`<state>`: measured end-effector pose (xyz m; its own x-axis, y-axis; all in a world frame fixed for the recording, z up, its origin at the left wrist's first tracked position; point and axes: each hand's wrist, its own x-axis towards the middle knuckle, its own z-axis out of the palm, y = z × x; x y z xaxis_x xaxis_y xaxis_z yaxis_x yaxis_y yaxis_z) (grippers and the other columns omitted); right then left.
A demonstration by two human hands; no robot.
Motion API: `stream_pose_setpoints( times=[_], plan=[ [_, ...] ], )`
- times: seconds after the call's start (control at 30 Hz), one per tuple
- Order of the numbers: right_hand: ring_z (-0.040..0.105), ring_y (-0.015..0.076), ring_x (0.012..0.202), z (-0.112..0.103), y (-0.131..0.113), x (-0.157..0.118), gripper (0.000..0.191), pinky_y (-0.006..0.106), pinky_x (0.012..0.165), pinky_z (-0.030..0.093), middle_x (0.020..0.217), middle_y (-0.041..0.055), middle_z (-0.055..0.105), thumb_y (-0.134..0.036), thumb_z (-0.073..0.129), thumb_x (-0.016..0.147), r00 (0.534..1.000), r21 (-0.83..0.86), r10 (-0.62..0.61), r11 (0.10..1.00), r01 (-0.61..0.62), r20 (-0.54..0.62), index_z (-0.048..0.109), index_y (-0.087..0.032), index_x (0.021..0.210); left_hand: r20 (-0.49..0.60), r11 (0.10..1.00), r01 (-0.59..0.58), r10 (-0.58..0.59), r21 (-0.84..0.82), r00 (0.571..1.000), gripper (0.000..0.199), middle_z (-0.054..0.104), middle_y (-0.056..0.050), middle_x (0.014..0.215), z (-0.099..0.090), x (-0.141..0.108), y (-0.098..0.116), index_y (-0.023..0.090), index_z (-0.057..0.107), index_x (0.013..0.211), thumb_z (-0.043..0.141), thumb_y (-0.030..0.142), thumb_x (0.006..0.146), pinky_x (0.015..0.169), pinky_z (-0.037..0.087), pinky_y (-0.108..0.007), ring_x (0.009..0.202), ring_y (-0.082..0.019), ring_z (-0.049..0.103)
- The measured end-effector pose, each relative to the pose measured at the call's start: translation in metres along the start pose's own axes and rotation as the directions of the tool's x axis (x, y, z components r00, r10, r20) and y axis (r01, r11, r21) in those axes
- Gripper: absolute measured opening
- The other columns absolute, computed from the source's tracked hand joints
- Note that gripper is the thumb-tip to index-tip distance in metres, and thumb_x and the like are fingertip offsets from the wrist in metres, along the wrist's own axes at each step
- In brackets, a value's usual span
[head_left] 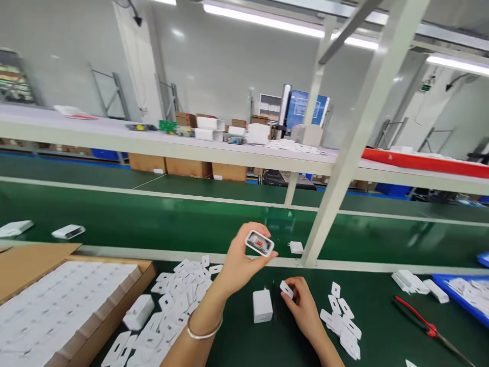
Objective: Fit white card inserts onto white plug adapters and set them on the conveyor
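My left hand (240,262) is raised over the front rail, its fingers wrapped round a white charger housing (260,243); the open end faces me and shows a red part inside. Low on the green bench, my right hand (301,306) pinches a small white cover plate (286,289). Between the hands stands a white charger (263,306) on the bench. A large heap of white cover plates (179,295) lies to the left, and a smaller pile (342,321) is right of my right hand.
An open carton (110,321) of white pieces stands at left. Chargers (296,247) sit on the green conveyor (183,214) behind the rail. A slanted metal post (344,163) rises right of centre. Red-handled pliers (430,329) and a blue tray (468,300) are at right.
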<state>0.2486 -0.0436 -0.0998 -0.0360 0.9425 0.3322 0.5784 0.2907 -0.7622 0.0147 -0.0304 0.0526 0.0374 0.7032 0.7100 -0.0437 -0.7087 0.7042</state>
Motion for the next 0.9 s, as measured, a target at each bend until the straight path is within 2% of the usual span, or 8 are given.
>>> stream_pose_setpoints(
  times=[0.1,0.2,0.37,0.47,0.6,0.67,0.73,0.9],
  plan=[
    [0.058,0.0207,0.069,-0.007,-0.029,0.009,0.035,0.032,0.062,0.051,0.082,0.0040,0.059,-0.055,0.065,0.089,0.993,0.266,0.079,0.963,-0.052,-0.091,0.067,-0.023,0.100,0.074,0.999,-0.029,0.028,0.013,0.997,0.029,0.061,-0.004,0.105,-0.005,0.004,0.004,0.023,0.056,0.102,0.081,0.029,0.087,0.079,0.049,-0.030,0.087,-0.018,0.060],
    [0.052,0.0157,0.066,-0.017,-0.079,0.017,0.041,0.028,0.057,0.045,0.087,0.0040,0.059,-0.060,0.067,0.090,0.983,0.451,0.147,0.889,-0.081,-0.113,0.066,-0.021,0.104,0.071,0.999,-0.040,0.041,-0.006,0.997,0.030,0.060,-0.004,0.105,-0.007,0.006,0.004,0.023,0.055,0.102,0.080,0.030,0.088,0.076,0.048,-0.030,0.085,-0.017,0.059],
    [0.047,0.0122,0.066,-0.035,-0.162,0.029,0.034,0.026,0.061,0.045,0.088,0.0006,0.054,-0.055,0.067,0.094,0.982,0.570,0.007,0.815,0.105,-0.191,0.065,-0.026,0.112,0.053,0.996,-0.066,0.069,-0.052,0.996,0.031,0.059,-0.003,0.105,-0.010,0.007,0.002,0.024,0.053,0.102,0.081,0.025,0.087,0.076,0.047,-0.029,0.086,-0.017,0.059],
    [0.053,0.0155,0.073,-0.049,-0.182,0.032,0.028,0.028,0.064,0.048,0.094,0.0025,0.057,-0.049,0.065,0.096,0.976,0.458,-0.113,0.869,0.187,-0.184,0.064,-0.029,0.116,0.037,0.997,-0.069,0.071,-0.047,0.997,0.033,0.058,-0.003,0.105,-0.013,0.007,0.001,0.024,0.053,0.102,0.081,0.023,0.087,0.077,0.047,-0.030,0.088,-0.017,0.059],
    [0.061,0.0232,0.092,-0.064,-0.156,0.051,0.022,0.034,0.077,0.051,0.110,0.0070,0.063,-0.040,0.062,0.097,0.980,-0.109,-0.199,0.974,0.197,-0.009,0.065,-0.029,0.117,-0.011,0.999,-0.040,0.040,-0.022,0.999,0.033,0.056,-0.002,0.105,-0.016,0.006,-0.001,0.024,0.051,0.105,0.079,0.020,0.088,0.076,0.049,-0.030,0.087,-0.017,0.061],
    [0.064,0.0240,0.097,-0.065,-0.126,0.068,0.018,0.034,0.079,0.051,0.111,0.0077,0.064,-0.031,0.058,0.099,0.996,-0.370,-0.048,0.926,0.073,0.075,0.065,-0.025,0.115,-0.040,0.999,-0.039,0.038,-0.009,0.998,0.033,0.056,-0.002,0.106,-0.016,0.005,-0.002,0.024,0.050,0.106,0.077,0.019,0.088,0.075,0.049,-0.029,0.086,-0.016,0.062],
    [0.064,0.0241,0.108,-0.059,-0.093,0.084,0.021,0.032,0.087,0.049,0.113,0.0090,0.065,-0.021,0.060,0.095,0.954,-0.652,0.223,0.757,-0.041,0.199,0.068,-0.022,0.115,-0.048,0.999,-0.035,0.036,0.008,0.998,0.034,0.056,-0.002,0.107,-0.017,0.004,-0.002,0.024,0.050,0.107,0.076,0.018,0.088,0.075,0.049,-0.029,0.086,-0.016,0.062],
    [0.065,0.0333,0.114,-0.036,-0.049,0.097,0.026,0.035,0.091,0.048,0.111,0.0149,0.070,-0.013,0.081,0.073,0.853,-0.750,0.434,0.657,-0.080,0.289,0.078,-0.016,0.099,-0.023,0.999,-0.022,0.022,0.038,0.999,0.035,0.056,-0.003,0.109,-0.017,0.002,0.000,0.025,0.050,0.106,0.077,0.015,0.086,0.074,0.049,-0.029,0.086,-0.016,0.063]
  ],
)
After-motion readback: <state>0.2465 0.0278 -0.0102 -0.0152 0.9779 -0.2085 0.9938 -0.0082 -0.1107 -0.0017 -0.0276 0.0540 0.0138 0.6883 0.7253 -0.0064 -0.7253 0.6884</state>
